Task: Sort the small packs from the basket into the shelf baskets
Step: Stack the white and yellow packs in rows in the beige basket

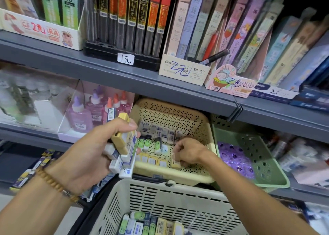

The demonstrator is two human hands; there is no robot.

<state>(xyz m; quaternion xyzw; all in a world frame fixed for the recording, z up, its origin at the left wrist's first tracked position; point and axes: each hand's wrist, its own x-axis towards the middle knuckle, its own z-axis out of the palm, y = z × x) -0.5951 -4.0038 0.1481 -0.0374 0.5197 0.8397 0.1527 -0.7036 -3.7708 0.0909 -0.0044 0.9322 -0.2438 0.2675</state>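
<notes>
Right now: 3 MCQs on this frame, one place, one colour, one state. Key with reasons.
1. Where is the right hand?
A. Inside the cream shelf basket
B. Inside the green shelf basket
C. On the upper shelf

2. What colour are the items in the green shelf basket?
A. Red
B. Purple
C. Orange

3. What is the left hand doing?
A. Hanging empty
B. Gripping a glue bottle
C. Holding a stack of small packs

Key: 1 A, its fingers set a yellow pack in the front row there. 2 B, shiny purple pieces fill it. 3 C, yellow and white packs are clamped in its fingers.
</notes>
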